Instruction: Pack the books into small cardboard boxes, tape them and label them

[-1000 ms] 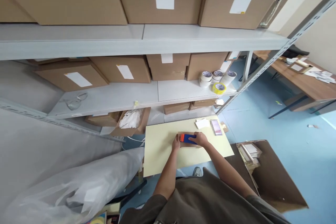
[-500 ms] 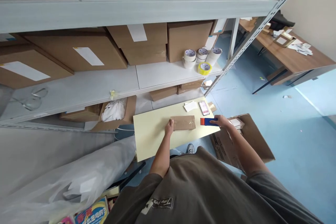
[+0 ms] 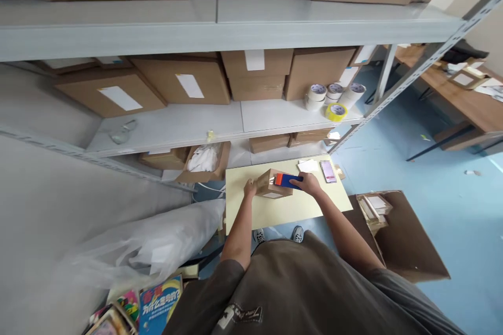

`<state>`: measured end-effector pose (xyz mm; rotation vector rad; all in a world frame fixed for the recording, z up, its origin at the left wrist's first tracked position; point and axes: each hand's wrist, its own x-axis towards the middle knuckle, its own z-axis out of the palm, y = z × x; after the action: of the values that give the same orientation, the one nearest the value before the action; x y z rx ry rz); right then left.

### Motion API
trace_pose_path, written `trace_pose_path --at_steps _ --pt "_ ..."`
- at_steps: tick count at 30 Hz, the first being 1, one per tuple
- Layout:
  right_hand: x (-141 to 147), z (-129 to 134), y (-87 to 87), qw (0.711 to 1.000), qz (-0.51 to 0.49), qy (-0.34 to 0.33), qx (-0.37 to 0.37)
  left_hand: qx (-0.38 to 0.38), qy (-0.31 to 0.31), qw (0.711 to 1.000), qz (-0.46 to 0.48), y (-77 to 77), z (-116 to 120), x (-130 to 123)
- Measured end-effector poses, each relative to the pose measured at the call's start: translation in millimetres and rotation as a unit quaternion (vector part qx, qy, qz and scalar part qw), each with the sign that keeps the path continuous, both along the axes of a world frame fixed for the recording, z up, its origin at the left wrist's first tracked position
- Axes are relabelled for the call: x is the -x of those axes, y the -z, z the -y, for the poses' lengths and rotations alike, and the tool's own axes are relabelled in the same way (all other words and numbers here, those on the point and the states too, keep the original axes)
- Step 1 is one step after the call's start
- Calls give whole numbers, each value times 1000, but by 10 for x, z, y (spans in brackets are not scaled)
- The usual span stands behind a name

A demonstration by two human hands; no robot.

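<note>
On the pale yellow board (image 3: 243,214), a small cardboard box (image 3: 264,184) sits turned and tilted, with a white label on its near side. My left hand (image 3: 250,188) grips the box at its left end. In my right hand (image 3: 308,183) is a blue tape dispenser (image 3: 291,181) with an orange end, which lies against the top right of the box. Its exact contact with the cardboard is too small to make out. Behind my right hand, a phone (image 3: 328,171) and some white paper slips (image 3: 307,165) lie on the board.
Rolls of tape (image 3: 315,97) and large cartons (image 3: 257,76) stand on the grey shelf (image 3: 184,128) beyond the board. An open carton (image 3: 408,235) with packets inside is on the floor at right. A translucent plastic bag (image 3: 173,235) bulges at left.
My right hand has brought the tape dispenser left onto the box. The box has been turned and tilted, with my left hand still on it. The camera view has shifted left.
</note>
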<state>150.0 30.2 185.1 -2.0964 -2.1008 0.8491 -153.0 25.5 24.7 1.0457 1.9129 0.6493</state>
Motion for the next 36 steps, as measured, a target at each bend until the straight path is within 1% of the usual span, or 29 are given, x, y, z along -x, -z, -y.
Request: trace_pose_path --at_steps 1,3,5,6,9,14,16,18,20,23,24,25,26,27,28,31,33,34,36 --pt "216 -12 -35 1000 14 -10 0 -10 -1 1000 14 -64 11 57" --pt "589 -27 -91 999 32 -33 5 -56 9 996 62 -183 33 130" --pt "859 -42 -132 998 43 -51 8 -79 21 993 89 -273 44 151" --pt "949 -53 -149 997 47 -56 9 -83 36 989 114 -302 44 143" --pt "1068 -100 -189 997 59 -56 13 -71 65 986 139 -328 31 72" --pt "1029 -125 -189 997 51 -46 36 -55 55 995 69 -304 10 -67" --pt "941 -106 -153 998 42 -44 35 -40 57 997 32 -315 7 -86" --pt "726 -83 -104 998 40 -37 30 -24 61 998 1 -336 1 -85" --pt "356 -53 -54 998 45 -20 30 -14 69 997 -17 -356 -6 -77" --pt "-307 14 18 998 57 11 30 -8 77 997 -24 -372 -14 -67" --pt "-475 37 44 998 59 18 32 -6 77 997 -25 -376 -15 -67" --pt "-583 54 73 997 62 22 33 -5 77 997 -25 -380 -14 -68" --pt "-618 62 108 997 66 23 33 -5 76 997 -23 -386 -12 -69" --pt "-579 60 151 997 71 23 34 -4 76 997 -21 -394 -8 -71" --pt "-471 48 202 996 75 21 36 -2 75 997 -18 -406 -3 -71" --pt "76 -10 399 995 68 11 66 10 69 997 -18 -456 15 -65" --pt "392 -28 547 996 59 10 69 17 67 997 -26 -490 22 -59" --pt "478 -22 622 996 58 9 73 19 66 997 -31 -503 22 -58" --pt "477 19 769 994 64 19 83 27 65 997 -42 -516 15 -71"
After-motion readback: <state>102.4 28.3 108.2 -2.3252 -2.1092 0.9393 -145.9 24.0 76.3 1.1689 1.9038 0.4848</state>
